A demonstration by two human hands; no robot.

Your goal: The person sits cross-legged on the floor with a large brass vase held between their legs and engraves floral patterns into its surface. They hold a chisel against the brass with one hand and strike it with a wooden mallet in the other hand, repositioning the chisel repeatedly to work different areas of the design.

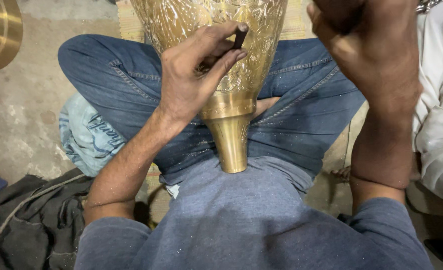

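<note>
A large brass vase (221,55) is laid across the lap, its narrow plain neck (231,142) pressed against the grey shirt (251,220) and its wide engraved body running out of the top edge of the view. It is judged heavy, rigid and smooth enough to slide; the banded collar above the neck would give the surest hold, while the chased surface could be marked by a slip. A short dark punch (239,37) is gripped in the fingers of the left hand (191,75), its tip set on the engraved wall. The right hand (371,55) is raised and clenched; what it grasps, probably a hammer handle, is hidden. Blue jeans (116,85) carry the vase. A concrete floor (16,115), dark cloth (36,220) and pale printed fabric (86,140) lie at the left.
</note>
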